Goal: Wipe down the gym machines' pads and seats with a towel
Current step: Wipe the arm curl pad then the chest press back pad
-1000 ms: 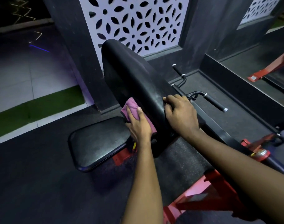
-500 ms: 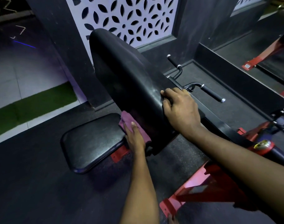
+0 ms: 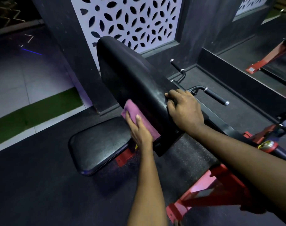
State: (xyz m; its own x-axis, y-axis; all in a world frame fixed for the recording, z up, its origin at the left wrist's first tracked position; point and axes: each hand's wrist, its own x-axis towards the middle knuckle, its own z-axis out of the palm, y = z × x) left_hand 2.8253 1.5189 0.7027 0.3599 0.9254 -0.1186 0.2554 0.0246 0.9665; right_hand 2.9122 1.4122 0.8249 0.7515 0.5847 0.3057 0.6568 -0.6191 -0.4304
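A long black back pad (image 3: 131,70) tilts up from a red-framed machine, with a black seat (image 3: 98,144) below it to the left. My left hand (image 3: 139,129) presses a folded purple towel (image 3: 133,110) flat against the lower left face of the pad, fingers straight over the cloth. My right hand (image 3: 185,110) rests on the pad's right edge, its fingers curled over the rim. The pad's far side is hidden.
Black handles (image 3: 217,97) stick out to the right of the pad. The red frame (image 3: 209,191) runs under my right arm. A wall with a white patterned panel (image 3: 131,22) stands close behind, and another red machine (image 3: 269,59) sits at the far right.
My left hand slid the towel down the pad's face, then back up a little. My right hand kept its place on the pad's edge.
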